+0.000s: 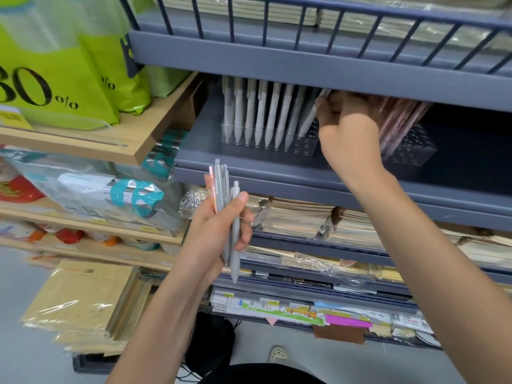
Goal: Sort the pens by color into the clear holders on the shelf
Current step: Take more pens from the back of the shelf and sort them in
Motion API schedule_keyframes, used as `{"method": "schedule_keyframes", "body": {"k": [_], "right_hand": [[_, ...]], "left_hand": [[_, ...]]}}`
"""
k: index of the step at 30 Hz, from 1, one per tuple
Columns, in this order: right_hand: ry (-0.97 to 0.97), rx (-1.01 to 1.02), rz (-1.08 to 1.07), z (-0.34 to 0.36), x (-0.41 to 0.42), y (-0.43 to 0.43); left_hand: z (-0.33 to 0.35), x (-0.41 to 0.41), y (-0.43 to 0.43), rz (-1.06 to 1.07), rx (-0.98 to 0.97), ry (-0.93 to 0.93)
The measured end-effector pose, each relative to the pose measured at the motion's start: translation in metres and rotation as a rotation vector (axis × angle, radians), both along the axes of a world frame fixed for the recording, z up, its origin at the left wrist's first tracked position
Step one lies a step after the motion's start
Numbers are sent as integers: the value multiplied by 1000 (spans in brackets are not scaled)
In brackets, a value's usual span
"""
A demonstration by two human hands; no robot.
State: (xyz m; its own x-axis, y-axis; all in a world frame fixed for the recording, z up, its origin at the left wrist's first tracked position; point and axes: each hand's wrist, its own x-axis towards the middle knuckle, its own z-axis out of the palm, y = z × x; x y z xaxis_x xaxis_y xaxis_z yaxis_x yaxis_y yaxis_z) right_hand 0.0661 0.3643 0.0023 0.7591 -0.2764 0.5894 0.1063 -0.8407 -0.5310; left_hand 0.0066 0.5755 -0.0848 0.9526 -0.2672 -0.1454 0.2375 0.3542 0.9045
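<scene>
My left hand [221, 225] grips a bundle of pens [225, 206] below the shelf, mostly grey ones with a pink one behind them. My right hand [346, 126] reaches under the upper shelf and pinches a grey pen [309, 117], which leans at the right end of the row of grey pens. That row stands in a clear holder [303, 145] on the blue shelf [249, 170]. A second clear holder [410, 151] with pink pens [399, 117] stands to the right, partly hidden by my right hand.
A railed blue shelf [304, 62] hangs low over the holders. Stacks of wrapped notebooks [299, 217] fill the shelves below. A wooden shelf unit [133, 145] at the left carries green bags [55, 79] and packaged goods. A foot [278, 353] shows on the floor.
</scene>
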Motion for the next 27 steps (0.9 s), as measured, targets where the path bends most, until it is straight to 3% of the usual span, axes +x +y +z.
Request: {"method": "schedule_keyframes", "body": {"k": [7,11,14,19,22,27], "right_hand": [[331,-177,-89,14,21,3],[350,-182,-88,9,25,3],[286,-91,-21,4,25,-2],[201,253,93,-13,10,-11],[126,277,133,-19,-8,-11],[319,298,413,-16,-37,-6]], "left_hand": [[-2,4,1,85,35,-2],[-3,4,0,67,22,-1],[-5,4,-1,88,32,-8],[-5,7,-5,86,48,30],[-3,7,-12,49,69,15],[5,3,-30,-67,36,-71]]}}
